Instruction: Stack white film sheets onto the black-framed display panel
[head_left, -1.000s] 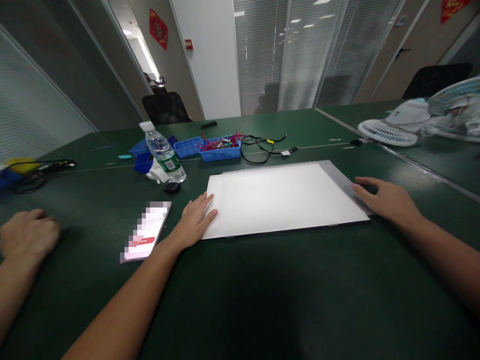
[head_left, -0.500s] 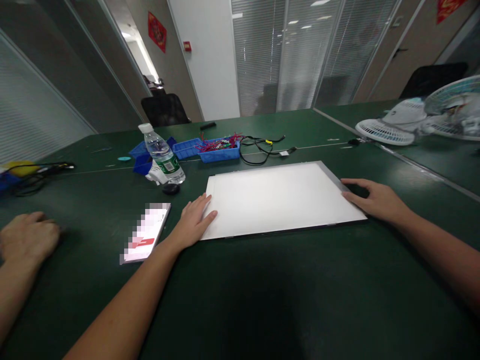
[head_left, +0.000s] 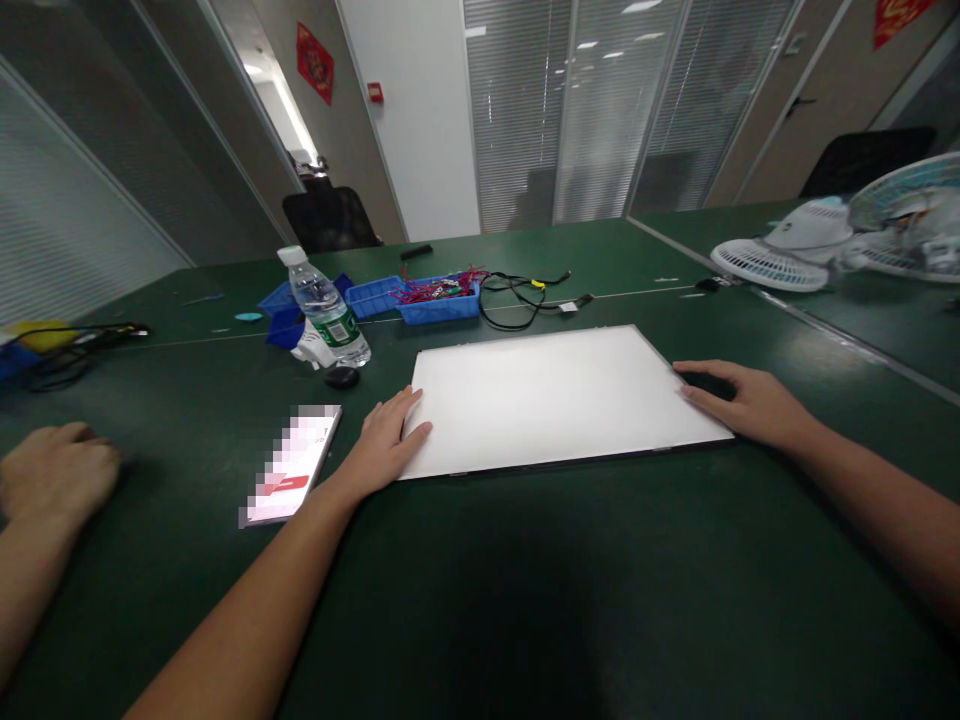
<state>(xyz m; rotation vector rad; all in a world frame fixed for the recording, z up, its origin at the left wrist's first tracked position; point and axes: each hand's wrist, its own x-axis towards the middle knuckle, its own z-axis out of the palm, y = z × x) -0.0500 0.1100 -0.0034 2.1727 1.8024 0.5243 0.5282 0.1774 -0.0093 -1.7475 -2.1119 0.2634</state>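
Shallow blue plastic tray (head_left: 439, 314) beyond the panel holds a tangle of thin red wires and small parts (head_left: 439, 289), clear green-labelled plastic bottle with white cap (head_left: 330, 315) upright to its left. Versus a second ago, the grey strip along the right side of the flat white rectangular panel (head_left: 555, 400) no longer shows and the right hand (head_left: 742, 400) sits further in, unclenched, fingers and thumb against that edge; left hand (head_left: 386, 440) lies spread on the left edge, also unclenched. Panel lies flat mid-table, green tabletop (head_left: 562, 580) stretching before its dark near edge.
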